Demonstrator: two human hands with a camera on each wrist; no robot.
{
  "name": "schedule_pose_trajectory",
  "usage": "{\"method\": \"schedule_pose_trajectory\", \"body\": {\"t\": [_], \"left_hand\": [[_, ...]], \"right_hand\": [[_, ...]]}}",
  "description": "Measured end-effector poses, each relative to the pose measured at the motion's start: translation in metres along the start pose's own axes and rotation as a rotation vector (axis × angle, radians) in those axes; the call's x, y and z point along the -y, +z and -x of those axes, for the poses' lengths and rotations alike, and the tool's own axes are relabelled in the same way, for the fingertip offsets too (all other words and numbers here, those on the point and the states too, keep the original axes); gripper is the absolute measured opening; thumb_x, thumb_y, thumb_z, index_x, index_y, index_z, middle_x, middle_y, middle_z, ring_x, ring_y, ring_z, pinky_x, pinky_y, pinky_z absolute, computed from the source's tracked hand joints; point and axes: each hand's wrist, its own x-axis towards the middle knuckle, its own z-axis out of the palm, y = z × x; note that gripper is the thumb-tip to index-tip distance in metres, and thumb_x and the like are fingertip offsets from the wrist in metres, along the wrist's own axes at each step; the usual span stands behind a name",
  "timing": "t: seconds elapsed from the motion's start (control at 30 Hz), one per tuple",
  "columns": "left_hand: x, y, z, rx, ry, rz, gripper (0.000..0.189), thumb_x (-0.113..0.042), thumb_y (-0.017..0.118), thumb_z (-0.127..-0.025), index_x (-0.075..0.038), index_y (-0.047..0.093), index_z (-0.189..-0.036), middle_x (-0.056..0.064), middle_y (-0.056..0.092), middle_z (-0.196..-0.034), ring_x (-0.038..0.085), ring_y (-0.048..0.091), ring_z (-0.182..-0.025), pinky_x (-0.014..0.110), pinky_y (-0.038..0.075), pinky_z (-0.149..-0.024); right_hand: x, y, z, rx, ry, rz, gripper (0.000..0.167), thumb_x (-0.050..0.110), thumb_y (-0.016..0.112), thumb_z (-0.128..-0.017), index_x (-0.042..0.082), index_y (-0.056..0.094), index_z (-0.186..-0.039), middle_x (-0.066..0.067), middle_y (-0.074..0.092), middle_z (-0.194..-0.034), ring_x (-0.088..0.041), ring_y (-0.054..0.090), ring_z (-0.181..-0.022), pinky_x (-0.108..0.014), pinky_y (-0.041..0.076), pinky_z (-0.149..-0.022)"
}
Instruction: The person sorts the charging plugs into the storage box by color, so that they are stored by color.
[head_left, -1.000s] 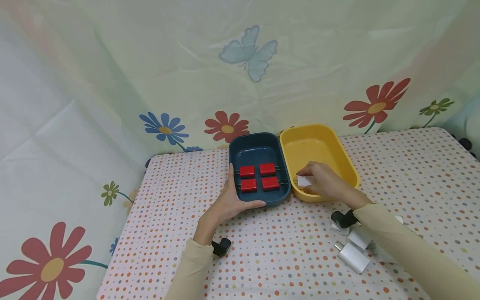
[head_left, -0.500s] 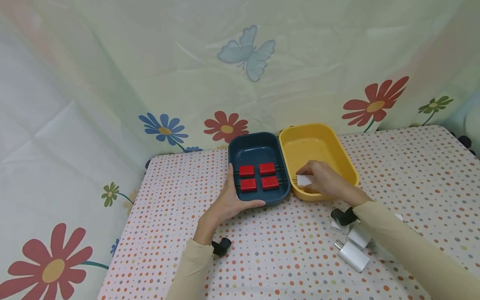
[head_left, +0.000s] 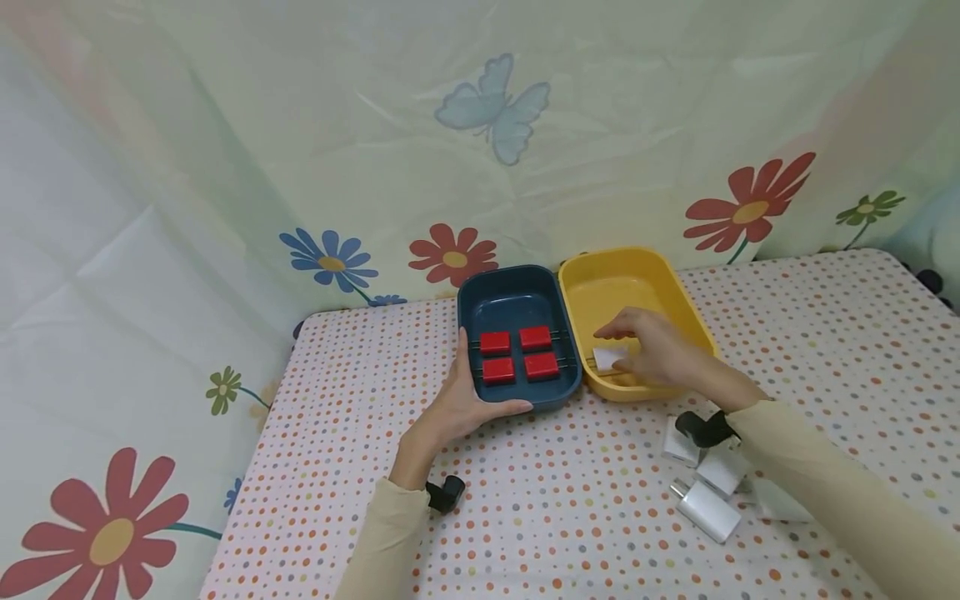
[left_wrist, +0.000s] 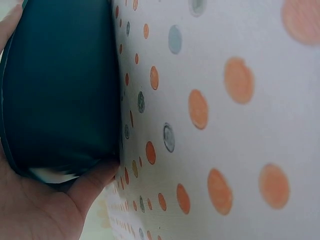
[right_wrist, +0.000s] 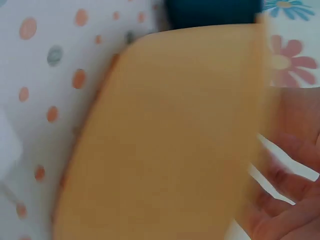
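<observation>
My left hand (head_left: 452,398) lies against the near left corner of a dark blue plastic tray (head_left: 510,292), thumb along the front wall and fingers up the left side. Red plug-in chargers (head_left: 540,365) lie inside it in two rows, metal prongs pointing sideways. In a yellow tray (head_left: 633,262) beside it, a white plug-in charger (head_left: 607,359) rests at the near left, prongs facing left. Over it my right hand (head_left: 652,350) has thumb and fingers parted, thumb right at the charger. The yellow wall hides the charger in the right wrist view.
Several white plug-in chargers (head_left: 705,510) lie loosely grouped on the dotted tablecloth (head_left: 570,508), partly under the right sleeve (head_left: 810,475). The two trays stand side by side near the flowered backdrop (head_left: 637,183). A small black camera sits on each wrist.
The right thumb and fingers have spread apart and let go of the white charger, the fingers lifting slightly and the forearm shifting right. My left hand and the trays have stayed put.
</observation>
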Motion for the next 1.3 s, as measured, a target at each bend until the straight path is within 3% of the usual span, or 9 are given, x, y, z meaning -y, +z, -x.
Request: {"method": "schedule_pose_trajectory", "body": {"t": [0.17,0.3,0.47,0.57,0.7,0.87,0.97,1.2,1.3], "left_hand": [[-0.001,0.000,0.001,-0.009,-0.009,-0.003,0.140,-0.043,0.091,-0.081,-0.025,-0.017,-0.167,0.008,0.011,-0.174,0.031,0.015,-0.157,0.059,0.037,-0.117],[-0.001,0.001,-0.001,-0.002,0.024,0.011,0.139,-0.041,0.091,-0.082,-0.021,-0.017,-0.167,0.008,0.011,-0.174,0.031,0.016,-0.157,0.058,0.037,-0.117],[0.001,0.000,-0.001,-0.003,0.035,0.019,0.139,-0.040,0.091,-0.081,-0.018,-0.017,-0.167,0.009,0.012,-0.173,0.031,0.016,-0.157,0.058,0.038,-0.117],[0.000,0.001,-0.002,0.004,0.031,0.019,0.140,-0.041,0.091,-0.081,-0.018,-0.017,-0.166,0.009,0.012,-0.173,0.031,0.015,-0.157,0.058,0.037,-0.118],[-0.001,0.002,-0.003,0.010,0.034,0.022,0.140,-0.044,0.090,-0.081,-0.020,-0.018,-0.166,0.008,0.011,-0.174,0.031,0.014,-0.158,0.058,0.037,-0.118],[0.000,0.000,-0.002,-0.005,0.015,0.023,0.140,-0.045,0.091,-0.081,-0.021,-0.017,-0.167,0.008,0.010,-0.174,0.031,0.014,-0.158,0.059,0.036,-0.118],[0.001,-0.001,-0.001,-0.009,0.008,0.021,0.139,-0.044,0.091,-0.081,-0.022,-0.017,-0.167,0.008,0.010,-0.174,0.031,0.014,-0.158,0.059,0.036,-0.118],[0.000,0.000,0.000,-0.011,-0.011,0.010,0.139,-0.043,0.091,-0.081,-0.024,-0.017,-0.167,0.008,0.010,-0.174,0.031,0.014,-0.158,0.060,0.035,-0.118],[-0.001,0.001,-0.001,-0.005,-0.017,0.004,0.139,-0.043,0.091,-0.081,-0.025,-0.017,-0.167,0.007,0.010,-0.174,0.031,0.014,-0.158,0.060,0.035,-0.118]], "right_hand": [[0.018,-0.024,0.024,-0.035,-0.077,0.022,0.041,-0.004,0.086,-0.082,-0.003,0.073,-0.121,-0.019,0.069,-0.115,-0.038,0.062,-0.106,-0.058,0.056,-0.092],[0.030,-0.037,0.051,-0.074,-0.100,0.068,0.044,-0.001,0.090,-0.078,0.004,0.076,-0.119,-0.011,0.070,-0.115,-0.033,0.063,-0.104,-0.054,0.058,-0.087],[0.029,-0.030,0.090,-0.132,-0.181,0.132,0.054,0.001,0.097,-0.067,0.011,0.077,-0.116,-0.002,0.070,-0.111,-0.027,0.067,-0.097,-0.047,0.061,-0.080],[0.023,-0.016,0.118,-0.120,-0.131,0.143,0.058,0.002,0.099,-0.063,0.013,0.077,-0.115,0.001,0.070,-0.111,-0.025,0.068,-0.098,-0.045,0.062,-0.080],[0.013,0.009,0.151,-0.148,-0.057,0.151,0.059,0.006,0.102,-0.057,0.018,0.078,-0.109,0.008,0.067,-0.109,-0.012,0.066,-0.095,-0.034,0.061,-0.074],[0.004,0.035,0.180,-0.166,0.024,0.154,0.055,0.009,0.102,-0.056,0.019,0.078,-0.105,0.012,0.063,-0.106,0.003,0.058,-0.090,-0.025,0.057,-0.069],[-0.001,0.041,0.190,-0.116,0.117,0.144,0.052,0.012,0.100,-0.062,0.014,0.077,-0.108,0.009,0.063,-0.108,0.003,0.057,-0.088,-0.029,0.058,-0.069],[-0.002,0.052,0.199,-0.192,0.115,0.254,0.057,0.017,0.103,-0.057,0.013,0.077,-0.108,0.008,0.061,-0.109,-0.001,0.059,-0.088,-0.028,0.057,-0.068],[0.000,0.052,0.198,-0.134,0.175,0.224,0.057,0.016,0.101,-0.062,0.009,0.076,-0.112,0.002,0.063,-0.113,-0.012,0.064,-0.091,-0.031,0.058,-0.070]]}}
